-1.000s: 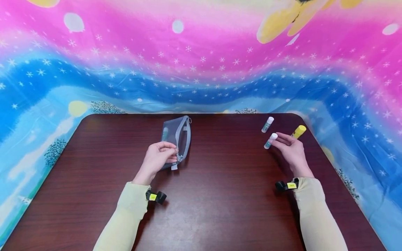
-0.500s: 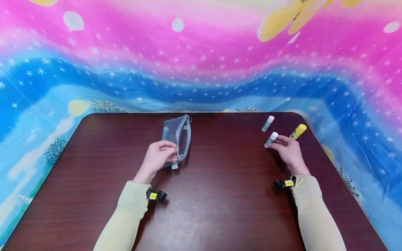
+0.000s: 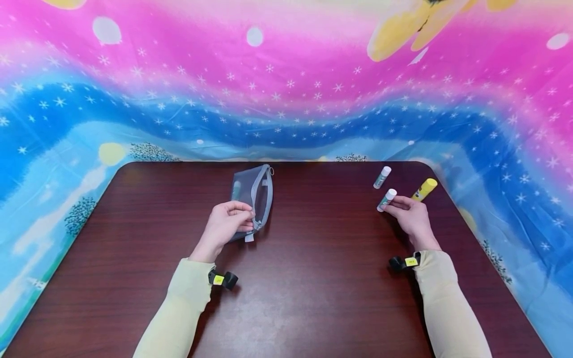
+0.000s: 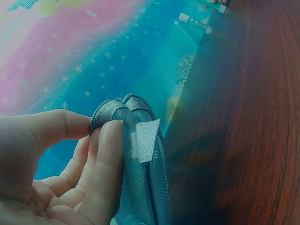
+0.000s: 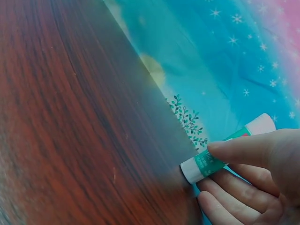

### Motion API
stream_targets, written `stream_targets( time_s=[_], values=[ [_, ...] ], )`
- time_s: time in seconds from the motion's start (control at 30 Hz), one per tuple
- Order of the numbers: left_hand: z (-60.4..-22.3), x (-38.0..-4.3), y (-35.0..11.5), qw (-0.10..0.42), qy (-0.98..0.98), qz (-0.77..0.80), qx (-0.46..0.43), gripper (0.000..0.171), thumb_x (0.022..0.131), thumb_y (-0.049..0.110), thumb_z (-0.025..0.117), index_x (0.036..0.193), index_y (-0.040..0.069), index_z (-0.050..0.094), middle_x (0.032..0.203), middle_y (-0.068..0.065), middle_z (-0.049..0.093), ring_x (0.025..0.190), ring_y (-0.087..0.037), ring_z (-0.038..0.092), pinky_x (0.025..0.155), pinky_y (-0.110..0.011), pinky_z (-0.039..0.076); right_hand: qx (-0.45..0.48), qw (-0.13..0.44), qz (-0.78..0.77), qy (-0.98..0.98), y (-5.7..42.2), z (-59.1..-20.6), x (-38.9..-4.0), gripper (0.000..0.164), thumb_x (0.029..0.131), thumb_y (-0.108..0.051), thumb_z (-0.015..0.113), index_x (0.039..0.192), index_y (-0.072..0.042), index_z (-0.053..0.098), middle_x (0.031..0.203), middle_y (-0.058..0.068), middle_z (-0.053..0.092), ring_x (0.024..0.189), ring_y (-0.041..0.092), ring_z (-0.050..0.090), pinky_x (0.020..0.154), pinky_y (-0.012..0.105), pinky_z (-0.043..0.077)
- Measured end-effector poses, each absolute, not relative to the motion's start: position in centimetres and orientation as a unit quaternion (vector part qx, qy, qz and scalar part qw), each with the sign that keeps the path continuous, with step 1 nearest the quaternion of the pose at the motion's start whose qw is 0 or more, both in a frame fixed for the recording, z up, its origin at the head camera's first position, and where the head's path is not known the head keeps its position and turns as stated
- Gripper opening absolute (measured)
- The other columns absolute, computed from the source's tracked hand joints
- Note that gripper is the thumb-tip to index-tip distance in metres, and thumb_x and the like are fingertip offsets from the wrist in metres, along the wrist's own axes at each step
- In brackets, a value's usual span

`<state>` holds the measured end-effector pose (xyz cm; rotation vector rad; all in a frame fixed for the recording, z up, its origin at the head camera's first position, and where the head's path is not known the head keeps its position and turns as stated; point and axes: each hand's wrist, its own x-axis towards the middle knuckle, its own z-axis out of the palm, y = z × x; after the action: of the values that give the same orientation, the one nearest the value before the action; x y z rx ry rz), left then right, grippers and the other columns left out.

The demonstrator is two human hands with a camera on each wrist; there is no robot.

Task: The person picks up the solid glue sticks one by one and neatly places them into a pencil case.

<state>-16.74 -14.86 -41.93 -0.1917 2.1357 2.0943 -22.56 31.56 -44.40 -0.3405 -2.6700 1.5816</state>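
My left hand pinches the near end of a grey mesh zip pouch, whose unzipped mouth faces right. Inside it a glue stick shows through the mesh. In the left wrist view, thumb and finger grip the pouch's zip end beside a pale fabric tab. On the right, my right hand holds a white-and-green glue stick between thumb and fingers, upright with a slight tilt. The right wrist view shows this glue stick close to the tabletop; whether it touches cannot be told.
Another white-and-green glue stick stands just behind the held one. A yellow glue stick stands beyond my right hand, near the right edge of the brown table. A patterned cloth hangs around the back and sides.
My right hand has shifted slightly left and its fingers have settled around the glue stick, which has barely moved. The left hand and pouch look the same.
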Motion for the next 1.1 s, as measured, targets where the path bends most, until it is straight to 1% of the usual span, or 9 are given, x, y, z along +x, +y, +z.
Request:
stream_targets(
  time_s=[0.17,0.27,0.37,0.57,0.67,0.87,1.1],
  values=[
    [-41.9,-16.73,-14.86,0.072,0.712,0.696,-0.063,0.019,0.094,0.006,0.072,0.109,-0.006,0.068,0.095,-0.02,0.073,0.073,-0.02,0.071,0.072,-0.033,0.062,-0.114,0.016,0.509,-0.853,31.54,-44.52,-22.58,0.054,0.092,-0.024,0.078,0.136,0.003,0.061,0.114,0.008,0.073,0.084,-0.008,0.062,0.076,0.015,0.051],
    [-41.88,-16.77,-14.82,0.072,0.708,0.7,-0.062,0.019,0.094,0.005,0.071,0.109,-0.007,0.067,0.096,-0.022,0.072,0.072,-0.019,0.071,0.071,-0.033,0.062,-0.115,0.018,0.508,-0.854,31.55,-44.55,-22.54,0.053,0.093,-0.024,0.078,0.135,0.003,0.061,0.108,0.002,0.074,0.084,-0.007,0.062,0.076,0.015,0.05],
    [-41.88,-16.81,-14.81,0.072,0.705,0.703,-0.059,0.021,0.094,0.005,0.071,0.109,-0.009,0.066,0.096,-0.022,0.072,0.071,-0.018,0.07,0.07,-0.032,0.062,-0.112,0.022,0.51,-0.853,31.58,-44.43,-22.43,0.052,0.093,-0.023,0.078,0.135,0.004,0.061,0.104,-0.002,0.075,0.084,-0.008,0.062,0.075,0.015,0.05],
    [-41.98,-16.84,-14.81,0.073,0.707,0.701,-0.064,0.02,0.094,0.005,0.072,0.109,-0.008,0.067,0.096,-0.021,0.072,0.071,-0.018,0.071,0.071,-0.032,0.062,-0.116,0.024,0.517,-0.848,31.71,-43.98,-22.13,0.051,0.094,-0.024,0.077,0.134,0.003,0.062,0.098,-0.009,0.073,0.086,-0.008,0.062,0.077,0.013,0.048],
    [-41.89,-16.78,-14.81,0.074,0.708,0.699,-0.066,0.019,0.094,0.005,0.072,0.109,-0.007,0.067,0.097,-0.023,0.072,0.072,-0.019,0.071,0.071,-0.033,0.062,-0.118,0.021,0.513,-0.85,31.76,-43.84,-22.05,0.051,0.094,-0.026,0.076,0.134,0.002,0.062,0.101,-0.007,0.074,0.088,-0.007,0.061,0.078,0.013,0.048],
    [-41.77,-16.72,-14.79,0.073,0.711,0.696,-0.066,0.019,0.094,0.006,0.072,0.109,-0.006,0.068,0.099,-0.025,0.072,0.072,-0.02,0.071,0.072,-0.034,0.062,-0.117,0.026,0.503,-0.856,31.59,-43.83,-22.15,0.053,0.094,-0.028,0.077,0.135,0.001,0.062,0.113,0.005,0.073,0.088,-0.006,0.061,0.077,0.013,0.048],
    [-42.0,-16.78,-14.86,0.073,0.708,0.7,-0.064,0.019,0.094,0.005,0.072,0.108,-0.007,0.068,0.094,-0.021,0.072,0.071,-0.019,0.071,0.071,-0.033,0.062,-0.118,0.028,0.51,-0.852,31.32,-43.75,-22.11,0.052,0.094,-0.026,0.076,0.136,0.001,0.061,0.111,0.003,0.073,0.086,-0.007,0.062,0.079,0.017,0.051]
  ],
)
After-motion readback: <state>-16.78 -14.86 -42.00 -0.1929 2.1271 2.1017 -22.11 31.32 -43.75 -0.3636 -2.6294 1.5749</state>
